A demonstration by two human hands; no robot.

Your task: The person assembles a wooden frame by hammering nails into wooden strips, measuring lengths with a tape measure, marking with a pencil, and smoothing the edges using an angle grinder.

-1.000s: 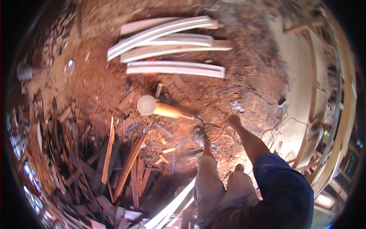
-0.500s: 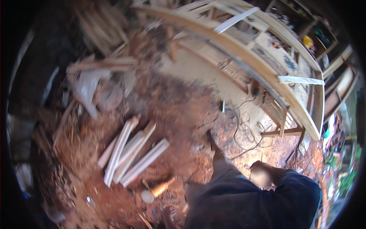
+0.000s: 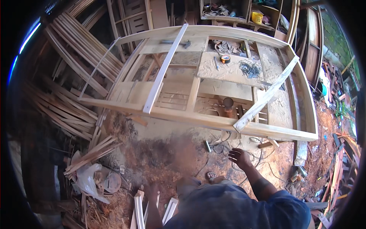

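Observation:
My right hand (image 3: 239, 157) is held out over the dirt floor, below the near rail of a large wooden frame (image 3: 213, 119). Its fingers are spread and nothing is in them. My left hand (image 3: 153, 191) is a blur beside several pale wood strips (image 3: 138, 210) on the ground; its fingers cannot be made out. Two whitish slats, one left (image 3: 166, 68) and one right (image 3: 267, 94), lie across the frame. Inside the frame's outline, a tape measure (image 3: 225, 58), a pile of nails (image 3: 250, 69) and a hammer (image 3: 186, 44) rest on boards.
Long planks (image 3: 82, 49) lean at the back left, above stacked offcuts (image 3: 65, 110). A dark cable (image 3: 263, 152) coils on the floor near my foot. Shelves (image 3: 228, 18) with a yellow container (image 3: 257, 17) stand behind. Scrap wood (image 3: 335, 171) lies along the right.
The view has swung up and levelled, so the frame now spans the middle. My right hand has gone from beside my hip out towards the frame, its fingers now spread.

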